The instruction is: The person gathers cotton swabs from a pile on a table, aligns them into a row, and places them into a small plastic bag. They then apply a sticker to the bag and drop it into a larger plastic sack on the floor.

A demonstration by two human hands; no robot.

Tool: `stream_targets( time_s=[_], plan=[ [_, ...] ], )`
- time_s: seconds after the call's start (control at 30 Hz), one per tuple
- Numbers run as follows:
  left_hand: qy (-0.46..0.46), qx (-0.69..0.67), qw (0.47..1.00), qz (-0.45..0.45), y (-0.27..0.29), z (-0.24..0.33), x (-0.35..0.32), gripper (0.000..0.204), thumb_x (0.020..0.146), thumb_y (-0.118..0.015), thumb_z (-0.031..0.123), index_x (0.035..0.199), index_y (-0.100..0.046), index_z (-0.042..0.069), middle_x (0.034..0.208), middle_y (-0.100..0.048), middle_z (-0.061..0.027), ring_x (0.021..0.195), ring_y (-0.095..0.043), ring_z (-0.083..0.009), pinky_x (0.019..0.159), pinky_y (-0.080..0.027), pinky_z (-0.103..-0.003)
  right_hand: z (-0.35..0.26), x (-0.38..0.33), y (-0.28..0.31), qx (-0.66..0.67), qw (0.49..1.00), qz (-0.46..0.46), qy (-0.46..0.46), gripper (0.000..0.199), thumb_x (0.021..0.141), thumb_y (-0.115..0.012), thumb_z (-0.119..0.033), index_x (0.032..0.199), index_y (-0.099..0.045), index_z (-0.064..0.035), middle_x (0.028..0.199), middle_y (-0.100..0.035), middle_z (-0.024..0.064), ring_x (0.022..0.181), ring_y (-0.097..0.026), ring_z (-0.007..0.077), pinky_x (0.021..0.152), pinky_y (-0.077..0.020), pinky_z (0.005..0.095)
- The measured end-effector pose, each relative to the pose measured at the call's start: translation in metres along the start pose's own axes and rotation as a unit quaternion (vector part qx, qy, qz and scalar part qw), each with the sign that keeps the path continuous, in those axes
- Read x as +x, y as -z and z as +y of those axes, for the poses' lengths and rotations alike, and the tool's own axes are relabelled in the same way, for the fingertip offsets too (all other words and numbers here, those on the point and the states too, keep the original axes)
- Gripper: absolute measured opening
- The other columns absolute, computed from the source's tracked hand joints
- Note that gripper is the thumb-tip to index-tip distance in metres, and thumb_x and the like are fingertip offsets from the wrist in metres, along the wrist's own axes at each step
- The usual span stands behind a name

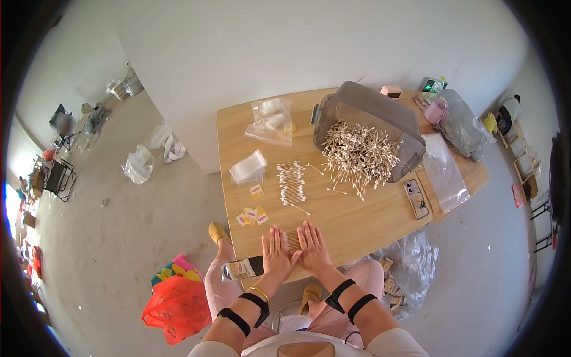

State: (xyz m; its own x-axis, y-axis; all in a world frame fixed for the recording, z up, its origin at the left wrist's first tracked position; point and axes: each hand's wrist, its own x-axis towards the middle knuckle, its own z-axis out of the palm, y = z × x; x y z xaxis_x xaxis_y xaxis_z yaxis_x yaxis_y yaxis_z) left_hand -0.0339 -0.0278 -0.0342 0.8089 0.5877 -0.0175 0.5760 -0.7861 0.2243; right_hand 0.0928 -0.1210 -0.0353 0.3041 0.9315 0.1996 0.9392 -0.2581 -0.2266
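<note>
Both hands are lying flat on the near edge of the wooden tabletop [357, 226], palms down and fingers spread. The left hand [277, 251] and the right hand [313, 247] are flanking a small bundle of swabs [292, 240], pressing against it from either side; whether any finger is pinching it cannot be told.

Just left of the left hand, a dark flat package with a pale label [241, 269] is hanging over the tabletop's edge. Further up, small square yellow-and-pink labels [253, 216] are lying scattered in a loose cluster, with one more [256, 191] sitting apart above them. A stack of small clear plastic bags [248, 168] is resting beyond that, and a larger crinkled clear bag [271, 121] holding white items is lying near the far edge.

In the middle, a neat row of white-tipped swabs [291, 182] is lying in parallel. To its right, a grey translucent plastic bin [380, 113] is tipped on its side, spilling a tangled heap of wooden-stemmed swabs [357, 156]. A phone [416, 199] in a patterned case is lying face down near the right edge, beside a long clear plastic sheet [445, 172].

On the concrete floor, a red mesh bag [172, 309] is sitting at the person's left.
</note>
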Motion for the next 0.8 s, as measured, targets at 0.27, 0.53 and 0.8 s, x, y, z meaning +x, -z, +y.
stream_targets(
  time_s=[0.27,0.53,0.8],
  plan=[
    [0.001,-0.040,0.997,-0.065,0.030,-0.014,-0.003,0.090,0.098,-0.028,0.062,0.153,-0.014,-0.007,0.162,-0.009,-0.0230,0.152,-0.002,-0.0329,0.121,0.001,-0.054,-0.007,0.001,0.008,-0.020,0.999,-0.040,-0.015,0.081,0.094,-0.051,-0.046,0.151,-0.024,0.0035,0.159,-0.017,0.0250,0.150,-0.016,0.0361,0.122,-0.0128,0.0488],
    [0.270,-0.106,0.941,0.175,0.032,-0.136,-0.080,0.071,0.100,-0.040,0.051,0.148,-0.031,0.000,0.148,-0.040,-0.0264,0.137,-0.040,-0.0388,0.114,-0.028,-0.051,-0.049,-0.002,0.014,-0.023,0.994,-0.104,0.030,0.091,0.094,-0.044,-0.062,0.153,-0.018,0.0029,0.161,-0.015,0.0233,0.151,-0.012,0.0343,0.123,-0.0105,0.0463],
    [0.355,-0.336,0.849,0.199,0.004,-0.137,-0.084,0.063,0.100,-0.038,0.057,0.099,-0.069,0.002,0.091,-0.069,-0.0211,0.090,-0.064,-0.0421,0.081,-0.048,-0.047,-0.091,-0.014,0.004,-0.001,0.994,-0.097,0.041,0.088,0.094,-0.046,-0.057,0.153,-0.020,0.0012,0.160,-0.015,0.0233,0.150,-0.013,0.0346,0.123,-0.0097,0.0473]
  ],
)
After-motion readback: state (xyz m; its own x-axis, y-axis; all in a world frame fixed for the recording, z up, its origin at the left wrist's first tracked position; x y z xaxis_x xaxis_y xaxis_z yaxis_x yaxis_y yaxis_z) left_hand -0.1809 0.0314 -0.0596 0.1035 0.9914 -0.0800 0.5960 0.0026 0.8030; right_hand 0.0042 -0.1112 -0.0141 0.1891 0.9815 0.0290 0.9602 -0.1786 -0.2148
